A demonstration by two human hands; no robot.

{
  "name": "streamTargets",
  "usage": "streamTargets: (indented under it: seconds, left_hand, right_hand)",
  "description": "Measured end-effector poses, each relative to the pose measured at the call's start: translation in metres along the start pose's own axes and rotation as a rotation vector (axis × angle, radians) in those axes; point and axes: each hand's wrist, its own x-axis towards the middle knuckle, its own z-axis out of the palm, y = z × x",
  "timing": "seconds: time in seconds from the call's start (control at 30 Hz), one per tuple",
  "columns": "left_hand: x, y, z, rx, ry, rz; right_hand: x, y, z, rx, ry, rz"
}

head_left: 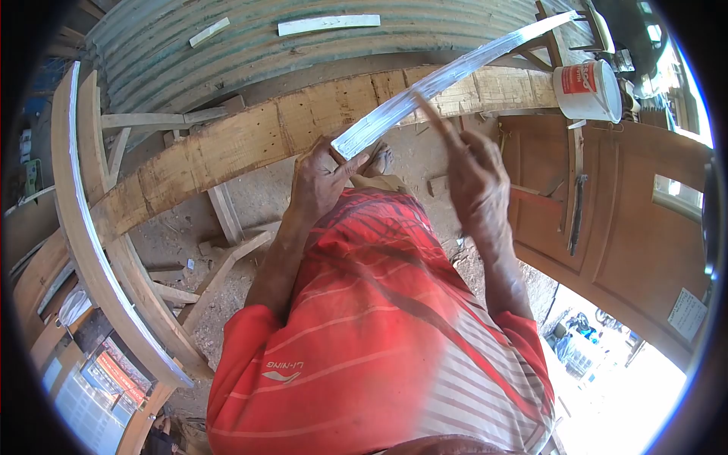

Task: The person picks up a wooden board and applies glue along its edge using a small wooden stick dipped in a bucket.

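Observation:
My left hand (317, 178) is closed around the near end of a long, narrow wooden strip (447, 74), whose upper face is streaked with a wet-looking white coating. The strip slants up to the right, across a thick wooden beam. My right hand (483, 178) is closed on a slim brown stick (438, 120), blurred by motion. Its tip is at the strip's lower edge; whether it touches the coating I cannot tell.
The rough wooden beam (205, 140) spans the view on wooden supports. A white bucket (588, 89) with a red label stands at its right end. Another white-edged board (114, 258) leans at left. Brown door panels (614, 197) are at right, corrugated metal sheet (250, 68) behind.

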Motion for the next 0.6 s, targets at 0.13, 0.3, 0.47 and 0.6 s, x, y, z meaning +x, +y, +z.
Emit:
streamTargets:
  seconds: [0.13,0.3,0.47,0.6]
  left_hand:
    - [0.000,0.005,0.000,-0.009,-0.004,-0.019]
    - [0.001,0.003,0.003,-0.015,0.028,0.045]
    - [-0.001,-0.002,0.005,-0.084,0.026,-0.001]
    - [0.000,0.006,0.003,-0.033,0.041,-0.014]
  right_hand:
    - [0.016,0.030,-0.004,-0.068,0.068,0.078]
    - [0.008,-0.026,-0.006,0.141,-0.079,-0.111]
    - [0.021,0.020,-0.007,-0.034,-0.012,0.061]
    - [0.029,0.010,-0.022,0.051,-0.025,-0.003]
